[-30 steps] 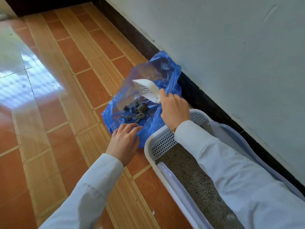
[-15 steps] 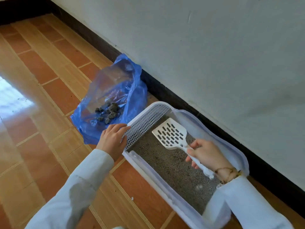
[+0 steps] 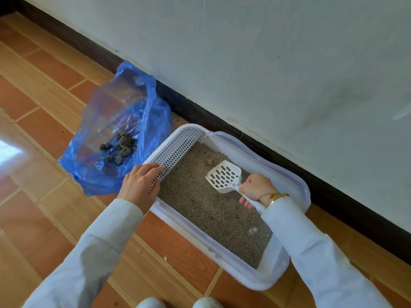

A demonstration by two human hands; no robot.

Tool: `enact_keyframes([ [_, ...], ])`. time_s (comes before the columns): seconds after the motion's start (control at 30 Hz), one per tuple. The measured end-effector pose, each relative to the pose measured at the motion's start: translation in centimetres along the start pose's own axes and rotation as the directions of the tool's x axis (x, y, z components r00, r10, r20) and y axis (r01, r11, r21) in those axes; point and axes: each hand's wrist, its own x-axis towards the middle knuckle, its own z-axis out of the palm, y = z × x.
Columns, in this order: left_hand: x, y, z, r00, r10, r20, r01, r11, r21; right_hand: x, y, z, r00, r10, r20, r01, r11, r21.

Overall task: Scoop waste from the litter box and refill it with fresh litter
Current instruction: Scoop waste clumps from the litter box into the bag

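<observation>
Head view: litter box (image 3: pixel 295 185) holds grey litter (image 3: pixel 206 210), blue bag (image 3: pixel 153 121) dark clumps (image 3: pixel 120 147); right-hand fingers (image 3: pixel 245 202) grasp scoop (image 3: pixel 223 176), left fingers (image 3: pixel 153 167) released.

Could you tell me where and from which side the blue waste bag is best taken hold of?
Probably the blue bag's upper rim by the wall, taken from above. Its mouth gapes open toward the litter box and the clumps sit low inside, so lifting the raised edge should keep them from spilling.
</observation>
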Motion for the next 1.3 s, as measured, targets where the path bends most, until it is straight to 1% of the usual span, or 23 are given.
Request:
enact_keyframes([
  [0.13, 0.0, -0.4, 0.1, 1.0, -0.004, -0.005, 0.004, 1.0, -0.006, 2.0, -1.6, 1.3, 1.0, 0.011, 0.027, -0.012, 1.0, 0.025],
  [0.3, -0.3, -1.0, 0.1, 0.999, -0.004, -0.039, 0.003, 1.0, -0.008, 3.9, -3.7, 4.2, 0.999, -0.051, 0.016, 0.051, 0.998, 0.032],
  [0.43, -0.5, -1.5, 0.2, 0.999, -0.017, -0.041, 0.017, 1.0, -0.006, 4.4, -4.3, 7.2, 0.995, -0.098, -0.014, 0.099, 0.983, 0.156],
  [0.53, -0.8, -1.6, 0.3, 0.999, -0.032, -0.044, 0.032, 0.999, -0.002, 4.7, -4.2, 7.9, 0.993, -0.111, -0.044, 0.119, 0.959, 0.258],
  [0.73, -1.3, -1.5, 0.0, 0.999, -0.042, -0.03, 0.043, 0.999, 0.019, 4.5, -3.0, 6.6, 0.995, -0.095, 0.028, 0.075, 0.911, 0.405],
  [0.97, -1.3, -0.8, -0.6, 0.998, -0.043, -0.047, 0.045, 0.998, 0.037, 1.3, -0.7, 2.6, 0.996, -0.083, 0.035, 0.063, 0.922, 0.383],
  [1.07, -1.3, -0.5, -0.7, 0.998, -0.032, -0.056, 0.034, 0.999, 0.038, -0.5, 0.6, 1.5, 0.993, -0.116, -0.011, 0.112, 0.926, 0.36],
  [1.3, -0.9, 0.4, -0.8, 0.999, -0.007, -0.045, 0.009, 0.998, 0.059, -3.6, 2.6, -0.1, 0.98, -0.192, -0.046, 0.197, 0.935, 0.294],
])
